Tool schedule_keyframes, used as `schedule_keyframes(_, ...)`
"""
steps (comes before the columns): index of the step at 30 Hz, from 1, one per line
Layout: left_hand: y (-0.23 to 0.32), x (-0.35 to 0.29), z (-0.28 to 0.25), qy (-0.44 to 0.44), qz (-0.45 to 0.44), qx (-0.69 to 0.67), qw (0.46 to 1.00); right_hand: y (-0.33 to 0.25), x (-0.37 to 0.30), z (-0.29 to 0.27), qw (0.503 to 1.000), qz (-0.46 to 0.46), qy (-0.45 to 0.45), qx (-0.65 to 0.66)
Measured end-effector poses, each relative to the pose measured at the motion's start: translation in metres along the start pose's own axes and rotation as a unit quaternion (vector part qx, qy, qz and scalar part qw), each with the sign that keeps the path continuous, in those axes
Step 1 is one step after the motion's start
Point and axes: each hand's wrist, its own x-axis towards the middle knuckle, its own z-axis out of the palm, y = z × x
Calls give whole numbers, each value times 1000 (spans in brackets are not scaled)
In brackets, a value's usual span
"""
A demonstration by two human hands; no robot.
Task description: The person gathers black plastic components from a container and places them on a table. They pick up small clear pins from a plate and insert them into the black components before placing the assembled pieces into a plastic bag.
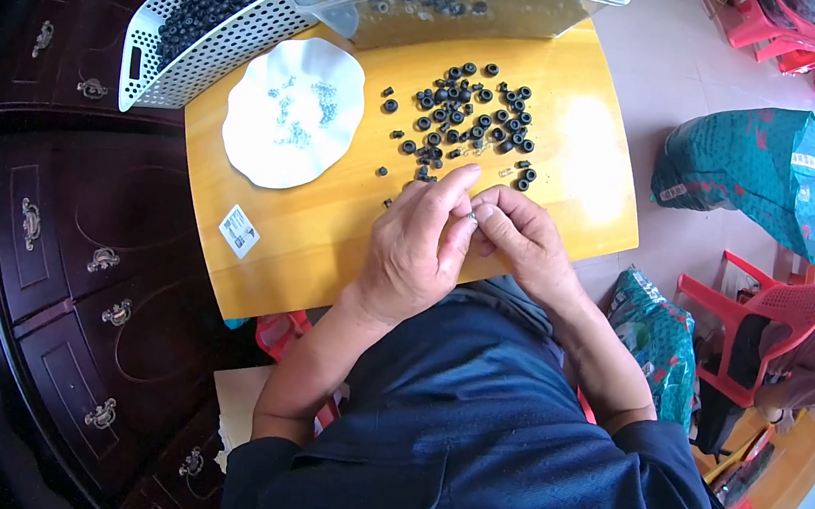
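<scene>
My left hand [417,244] and my right hand [526,246] meet over the near edge of the yellow table. Thumbs and fingertips of both are pinched together around something tiny, too small and covered to name. Just beyond my fingers lies a loose spread of small black ring-shaped parts [484,121], some flat, some on their sides. Among them are a few small clear pieces [480,145]. To the left stands a white wavy-edged plate [244,147] with a scatter of tiny clear pieces [295,113] on it.
A white perforated basket [167,84] and a clear plastic bin [434,23], both full of black parts, stand at the back. A printed label [239,231] lies at left. Dark drawers [77,247], teal sacks [740,162], a pink chair [773,306] and a seated person surround the table.
</scene>
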Motion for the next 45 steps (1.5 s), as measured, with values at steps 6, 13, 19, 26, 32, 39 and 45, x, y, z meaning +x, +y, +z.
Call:
schedule_keyframes(6,2,-5,3,-19,-137,-132,982,-1,1,5,953,-112,107,-262)
schedule_keyframes(13,10,-4,11,21,-143,-143,979,12,-1,-1,903,-234,128,-338)
schedule_keyframes(19,18,0,7,8,-191,-189,963,4,-5,0,941,-175,111,-267)
schedule_keyframes(26,18,-6,4,22,-192,-161,968,2,-7,5,974,-122,79,-173)
schedule_keyframes(32,14,-17,16,58,-190,-218,956,4,-9,1,851,-290,101,-426)
schedule_keyframes(39,10,-32,27,84,-216,-296,927,6,-14,-4,806,-344,111,-469)
schedule_keyframes(45,16,-57,12,58,-272,-315,907,1,2,-27,727,-352,163,-567)
